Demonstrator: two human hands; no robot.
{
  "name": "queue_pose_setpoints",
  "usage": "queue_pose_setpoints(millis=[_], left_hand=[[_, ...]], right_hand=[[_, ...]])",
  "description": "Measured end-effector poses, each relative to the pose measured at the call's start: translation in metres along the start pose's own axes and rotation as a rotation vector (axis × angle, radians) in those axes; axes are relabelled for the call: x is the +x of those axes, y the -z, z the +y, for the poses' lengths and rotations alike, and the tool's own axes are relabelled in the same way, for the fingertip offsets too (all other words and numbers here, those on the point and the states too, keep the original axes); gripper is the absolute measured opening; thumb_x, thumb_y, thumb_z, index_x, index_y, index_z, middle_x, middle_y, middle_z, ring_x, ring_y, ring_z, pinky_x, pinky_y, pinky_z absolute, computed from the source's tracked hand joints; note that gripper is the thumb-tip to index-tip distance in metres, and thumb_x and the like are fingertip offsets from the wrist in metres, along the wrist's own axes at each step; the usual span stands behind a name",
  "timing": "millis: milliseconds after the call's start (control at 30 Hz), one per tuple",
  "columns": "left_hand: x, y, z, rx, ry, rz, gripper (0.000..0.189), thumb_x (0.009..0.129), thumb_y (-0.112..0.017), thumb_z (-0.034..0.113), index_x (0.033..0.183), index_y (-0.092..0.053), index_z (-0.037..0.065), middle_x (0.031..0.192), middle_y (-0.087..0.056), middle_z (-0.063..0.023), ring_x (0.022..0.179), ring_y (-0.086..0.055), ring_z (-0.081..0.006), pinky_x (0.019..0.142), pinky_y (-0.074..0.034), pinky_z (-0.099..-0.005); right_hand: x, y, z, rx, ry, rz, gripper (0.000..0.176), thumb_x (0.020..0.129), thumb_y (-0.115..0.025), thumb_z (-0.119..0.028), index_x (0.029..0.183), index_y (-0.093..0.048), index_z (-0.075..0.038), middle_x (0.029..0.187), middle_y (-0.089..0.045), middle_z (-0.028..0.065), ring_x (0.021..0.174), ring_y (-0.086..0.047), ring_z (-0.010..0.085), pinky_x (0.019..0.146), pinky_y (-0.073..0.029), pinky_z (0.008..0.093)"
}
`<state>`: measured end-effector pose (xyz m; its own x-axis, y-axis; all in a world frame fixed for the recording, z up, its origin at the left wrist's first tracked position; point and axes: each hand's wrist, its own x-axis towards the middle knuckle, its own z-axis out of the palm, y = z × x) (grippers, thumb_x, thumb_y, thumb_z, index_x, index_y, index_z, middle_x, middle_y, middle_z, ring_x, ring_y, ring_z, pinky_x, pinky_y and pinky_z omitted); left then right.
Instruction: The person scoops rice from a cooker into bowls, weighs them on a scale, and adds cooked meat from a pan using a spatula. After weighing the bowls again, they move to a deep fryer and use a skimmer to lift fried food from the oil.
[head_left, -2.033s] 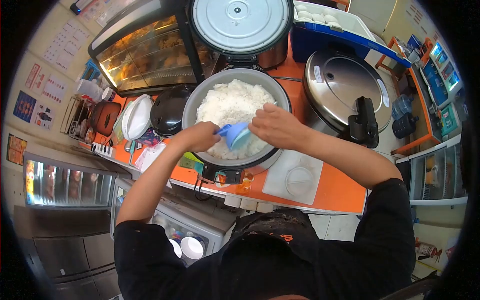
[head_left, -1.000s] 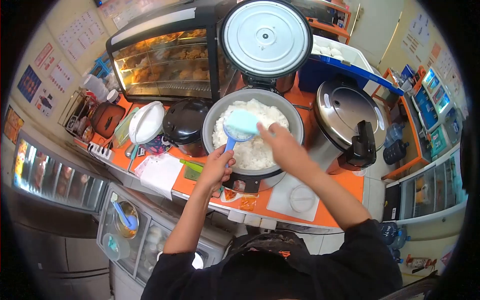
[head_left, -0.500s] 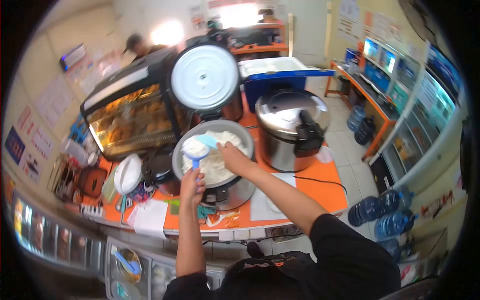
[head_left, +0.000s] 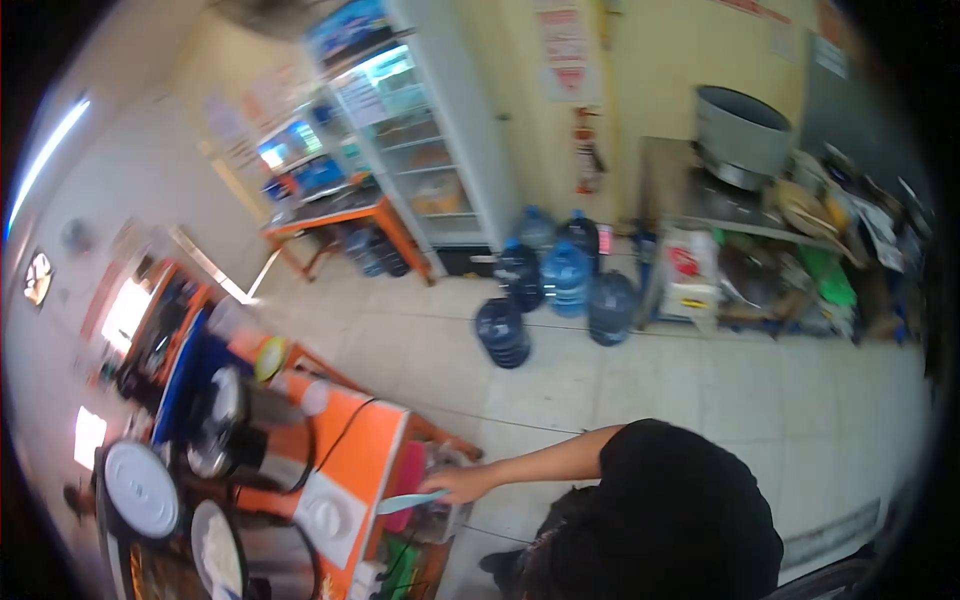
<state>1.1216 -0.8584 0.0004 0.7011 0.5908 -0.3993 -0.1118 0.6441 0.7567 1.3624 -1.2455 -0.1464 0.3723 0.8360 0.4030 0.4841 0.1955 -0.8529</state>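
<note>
My right hand [head_left: 464, 485] is closed around the handle of a light blue rice paddle [head_left: 408, 502]. It is held beside the right end of the orange table [head_left: 362, 425], over the shelf area below the tabletop. The rice paddle's flat end points left toward the table edge. At the lower left, an open rice cooker [head_left: 285, 560] holds white rice [head_left: 220, 552], its round lid [head_left: 142, 485] raised. My left hand is out of view.
A steel pressure cooker [head_left: 228, 425] stands on the table with a black cable [head_left: 345, 432] trailing nearby. Several water bottles [head_left: 567, 280] stand on the tiled floor [head_left: 670, 400]. Behind are a glass-door fridge [head_left: 425, 150] and a metal table [head_left: 668, 185] bearing a large pot [head_left: 742, 135].
The view has swung to the right. My right hand has left the rice pot, carrying the rice paddle past the table's end. My left hand and its blue-handled scoop have gone out of clear view.
</note>
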Motion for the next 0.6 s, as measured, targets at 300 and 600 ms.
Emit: queue_pose_setpoints(millis=[300,600], left_hand=[[-0.126,-0.291,-0.388,0.399,0.596,-0.436,0.025,0.102,-0.046,0.030,0.095,-0.054,0.008,0.070,-0.052,0.0006,0.051,-0.047,-0.0058,0.042,-0.038,-0.0240],[-0.296,-0.448,-0.597,0.509,0.828,-0.746,0.023,0.103,-0.045,0.029,0.100,-0.054,0.008,0.071,-0.051,0.0005,0.051,-0.046,-0.0053,0.042,-0.037,-0.0230]], right_hand=[[-0.740,0.137,-0.086,-0.604,-1.462,0.479,0.023,0.077,-0.063,-0.011,0.098,-0.062,-0.002,0.096,-0.069,0.0221,0.096,-0.065,0.0428,0.084,-0.052,0.0511],[-0.978,0.166,-0.241,-0.476,-1.805,0.604,0.052,0.093,-0.061,-0.050,0.104,-0.070,-0.001,0.103,-0.068,0.0281,0.105,-0.063,0.0435,0.092,-0.049,0.0532]])
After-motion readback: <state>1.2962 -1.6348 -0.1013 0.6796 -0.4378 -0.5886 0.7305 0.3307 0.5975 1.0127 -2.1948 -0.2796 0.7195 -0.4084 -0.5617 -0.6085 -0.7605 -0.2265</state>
